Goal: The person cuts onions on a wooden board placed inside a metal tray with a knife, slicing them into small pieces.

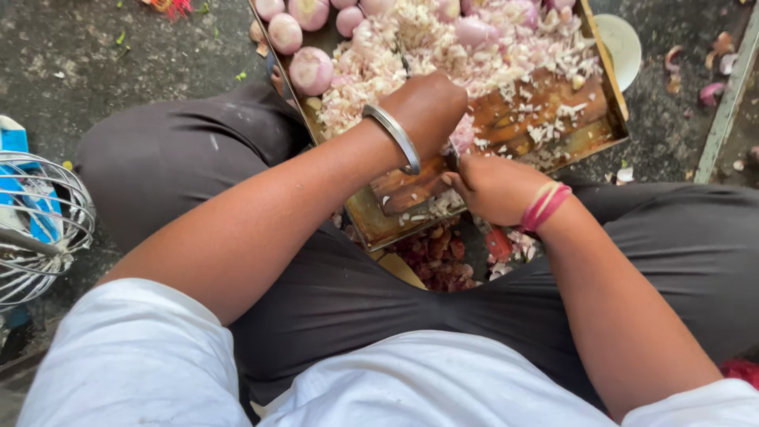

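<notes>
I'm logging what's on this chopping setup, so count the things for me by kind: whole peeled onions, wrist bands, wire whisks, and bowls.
Whole peeled onions, fully or partly in view on the wooden tray: about 10
Wrist bands: 2, a metal bangle and pink threads
Wire whisks: 1
Pale bowls: 1
Total: about 14

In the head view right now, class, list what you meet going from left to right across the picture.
Wire whisk → steel bangle → left hand → right hand → pink wristbands → white bowl → onion peels.
</notes>
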